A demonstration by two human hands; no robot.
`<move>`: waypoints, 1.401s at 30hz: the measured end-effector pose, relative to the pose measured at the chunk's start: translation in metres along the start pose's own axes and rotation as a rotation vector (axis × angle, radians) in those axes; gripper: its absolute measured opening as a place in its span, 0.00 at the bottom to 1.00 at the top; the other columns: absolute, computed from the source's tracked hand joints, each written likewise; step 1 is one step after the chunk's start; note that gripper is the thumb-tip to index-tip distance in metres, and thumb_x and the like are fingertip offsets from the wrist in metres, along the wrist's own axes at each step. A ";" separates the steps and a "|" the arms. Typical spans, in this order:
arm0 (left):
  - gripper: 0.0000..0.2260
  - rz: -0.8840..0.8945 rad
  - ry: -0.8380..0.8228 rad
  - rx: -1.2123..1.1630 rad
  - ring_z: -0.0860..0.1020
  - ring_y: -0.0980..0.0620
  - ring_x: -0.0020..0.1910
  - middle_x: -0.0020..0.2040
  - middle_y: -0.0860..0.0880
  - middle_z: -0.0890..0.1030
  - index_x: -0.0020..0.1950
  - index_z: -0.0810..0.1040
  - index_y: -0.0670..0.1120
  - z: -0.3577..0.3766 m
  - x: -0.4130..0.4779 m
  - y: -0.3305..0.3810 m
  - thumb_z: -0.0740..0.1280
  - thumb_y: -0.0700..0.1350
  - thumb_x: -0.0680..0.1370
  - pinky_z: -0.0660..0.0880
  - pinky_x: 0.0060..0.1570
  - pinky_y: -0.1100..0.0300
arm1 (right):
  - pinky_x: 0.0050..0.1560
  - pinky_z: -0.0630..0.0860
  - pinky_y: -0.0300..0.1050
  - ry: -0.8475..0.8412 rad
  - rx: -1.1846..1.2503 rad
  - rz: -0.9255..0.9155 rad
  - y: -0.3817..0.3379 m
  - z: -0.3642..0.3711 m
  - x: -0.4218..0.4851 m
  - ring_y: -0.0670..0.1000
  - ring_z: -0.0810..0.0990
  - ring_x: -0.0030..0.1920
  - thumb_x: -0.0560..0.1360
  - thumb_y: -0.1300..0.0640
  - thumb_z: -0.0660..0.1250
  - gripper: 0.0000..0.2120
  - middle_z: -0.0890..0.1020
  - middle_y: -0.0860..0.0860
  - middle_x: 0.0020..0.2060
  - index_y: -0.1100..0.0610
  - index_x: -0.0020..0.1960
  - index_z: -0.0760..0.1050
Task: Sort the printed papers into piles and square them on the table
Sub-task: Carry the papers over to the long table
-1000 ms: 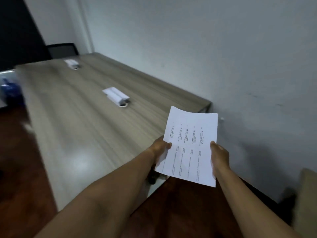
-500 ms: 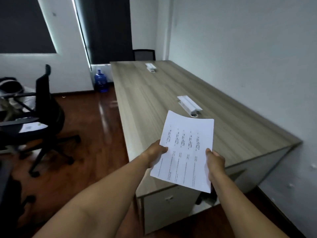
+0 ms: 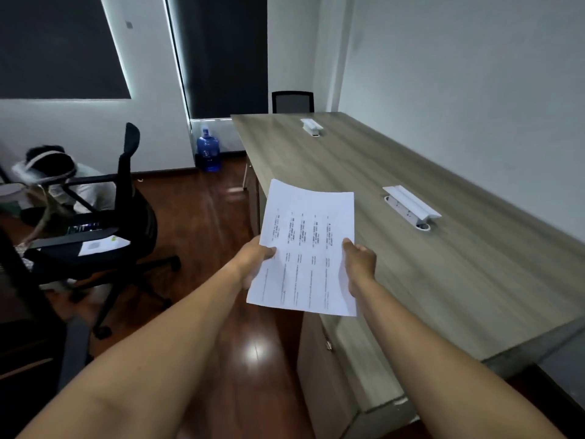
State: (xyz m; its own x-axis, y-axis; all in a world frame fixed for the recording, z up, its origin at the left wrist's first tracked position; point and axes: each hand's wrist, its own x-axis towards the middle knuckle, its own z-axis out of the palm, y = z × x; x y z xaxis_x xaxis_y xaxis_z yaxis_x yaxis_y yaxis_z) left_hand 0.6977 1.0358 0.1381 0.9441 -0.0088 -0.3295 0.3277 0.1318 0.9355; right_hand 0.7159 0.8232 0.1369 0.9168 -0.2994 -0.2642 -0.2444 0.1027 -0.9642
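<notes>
Since half a second ago the view has swung left, so the printed papers now hang over the table's left edge rather than above its near end, and more of the room shows. Both hands grip the sheets in the air: the left hand pinches the left margin with its thumb on top, and the right hand clamps the right margin the same way. White, thin and slightly curled at the far edge, the papers carry short columns of small dark print running sideways, too fine to read. Beyond the fingertips of the right hand lies the long table, matte grey wood grain, with a white ridged cable box set in it and a second cable box farther off. Left of the left hand's fingers, over glossy reddish floor, stand a black mesh office chair and a blue water jug; its label is unreadable.
</notes>
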 end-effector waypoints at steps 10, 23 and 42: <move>0.16 0.015 0.066 0.027 0.79 0.44 0.58 0.63 0.46 0.80 0.69 0.71 0.49 -0.090 0.107 0.037 0.58 0.38 0.82 0.73 0.58 0.44 | 0.35 0.68 0.43 0.015 -0.037 -0.020 -0.016 0.125 0.077 0.50 0.70 0.33 0.77 0.53 0.67 0.14 0.72 0.49 0.32 0.56 0.37 0.66; 0.16 -0.068 -0.021 -0.118 0.82 0.43 0.55 0.57 0.46 0.84 0.67 0.75 0.50 -0.133 0.320 0.140 0.60 0.54 0.82 0.77 0.55 0.42 | 0.34 0.60 0.42 0.068 0.025 -0.037 -0.087 0.240 0.268 0.52 0.62 0.33 0.76 0.55 0.66 0.19 0.64 0.51 0.30 0.55 0.33 0.59; 0.15 -0.198 -0.586 0.060 0.84 0.43 0.52 0.55 0.43 0.86 0.63 0.79 0.44 -0.049 0.613 0.238 0.66 0.50 0.80 0.79 0.54 0.47 | 0.38 0.66 0.43 0.546 0.194 -0.021 -0.140 0.246 0.450 0.48 0.67 0.34 0.75 0.54 0.71 0.16 0.72 0.51 0.35 0.58 0.37 0.66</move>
State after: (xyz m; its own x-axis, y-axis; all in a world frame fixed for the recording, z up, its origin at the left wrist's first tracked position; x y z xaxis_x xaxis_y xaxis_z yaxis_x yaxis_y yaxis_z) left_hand 1.3529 1.1101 0.1527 0.7219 -0.5727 -0.3885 0.4839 0.0165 0.8750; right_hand 1.2401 0.9072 0.1583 0.6125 -0.7440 -0.2670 -0.1185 0.2476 -0.9616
